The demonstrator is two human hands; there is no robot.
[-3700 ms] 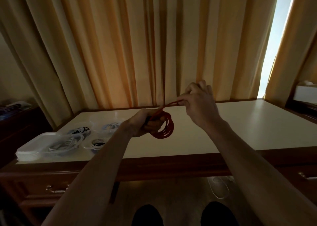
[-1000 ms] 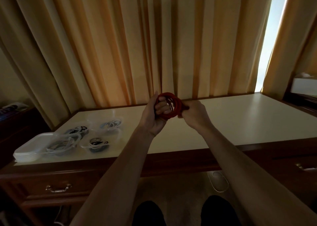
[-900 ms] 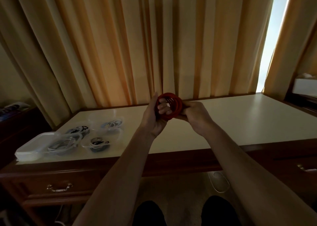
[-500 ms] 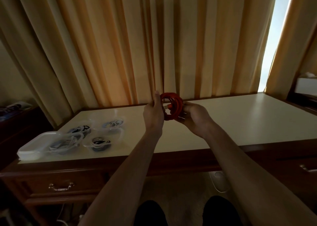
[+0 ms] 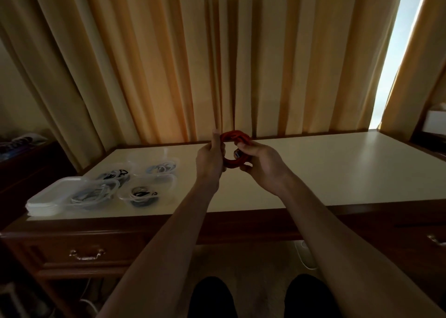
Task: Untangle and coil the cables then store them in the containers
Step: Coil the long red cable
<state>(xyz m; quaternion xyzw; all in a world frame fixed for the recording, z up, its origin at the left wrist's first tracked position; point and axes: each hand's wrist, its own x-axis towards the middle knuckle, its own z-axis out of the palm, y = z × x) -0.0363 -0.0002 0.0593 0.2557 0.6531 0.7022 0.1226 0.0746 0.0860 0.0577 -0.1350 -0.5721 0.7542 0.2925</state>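
Hands — left hand, right hand grip red cable coil | plug ends hidden by fingers

No lettering to read anywhere: nothing legible on the clear containers left of the hands, nor on the red cable.

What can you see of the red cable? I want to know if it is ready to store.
The red cable is wound into a small, tight ring of several turns, held upright in the air above the desk. The left hand grips its left side and the right hand pinches its right side. A dark plug end shows by the right fingers. It touches nothing else.
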